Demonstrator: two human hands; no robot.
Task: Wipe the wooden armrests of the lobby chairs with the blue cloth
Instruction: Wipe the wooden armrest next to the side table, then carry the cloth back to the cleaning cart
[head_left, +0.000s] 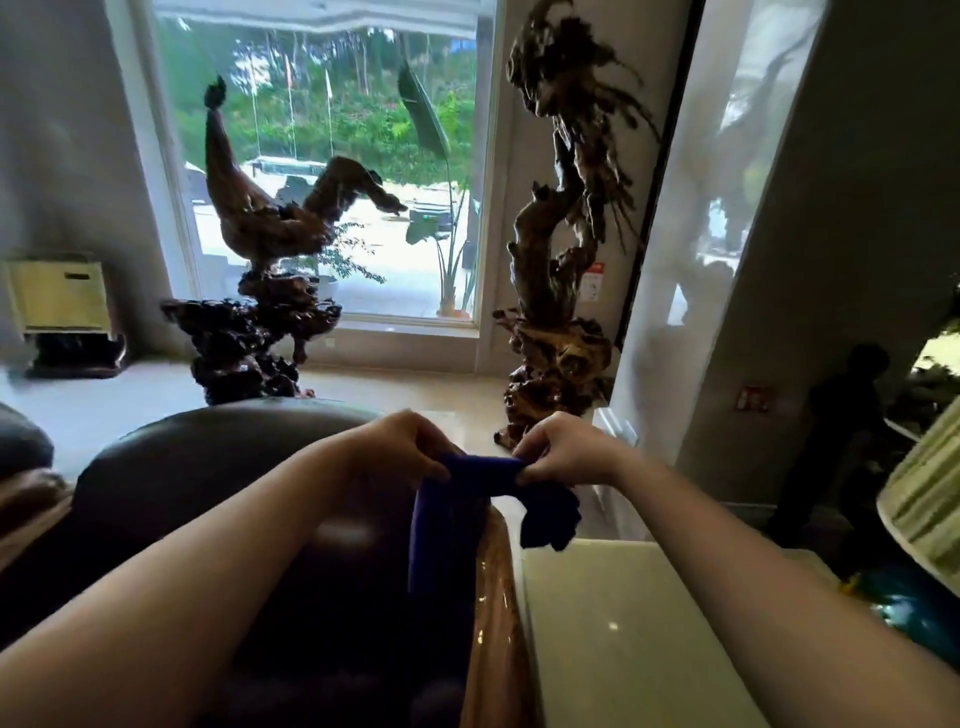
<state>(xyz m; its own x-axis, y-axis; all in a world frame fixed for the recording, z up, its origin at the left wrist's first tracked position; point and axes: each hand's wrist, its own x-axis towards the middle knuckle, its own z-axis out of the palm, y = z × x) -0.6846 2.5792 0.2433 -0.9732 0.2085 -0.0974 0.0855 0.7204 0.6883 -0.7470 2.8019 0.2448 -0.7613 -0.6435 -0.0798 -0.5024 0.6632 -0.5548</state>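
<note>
Both bare forearms reach in from the near edge, their elbows cut off by the frame. The left hand (402, 447) and the right hand (563, 451) hold a dark blue cloth (457, 514) stretched between them, each pinching one end with fingers curled and pressed together; the fingertips are tucked under the fabric and mostly hidden. The middle of the cloth forms a short taut band between the hands. One part hangs down below the left hand, and a crumpled end droops below the right hand.

The cloth hangs over the far end of a glossy, reddish-brown wooden armrest (493, 597), which runs toward the near edge and is cut off there. Whether the cloth touches the wood cannot be told. Left of the armrest lies the dark leather chair (218, 457), its seat in deep shadow and hard to make out. Right of the armrest stands a pale, shiny side table (613, 634), and at the far right edge a striped cream lampshade (924, 514) is partly out of view.

Farther off, on a pale polished floor (130, 395), stand two gnarled dark root-wood sculptures, one at the left (260, 260) and a taller one at the right (566, 249), before a large window (332, 156) showing blurred greenery. A cream box-like unit (60, 296) sits far left. A shadowy figure (836, 441) at the right is indistinct.
</note>
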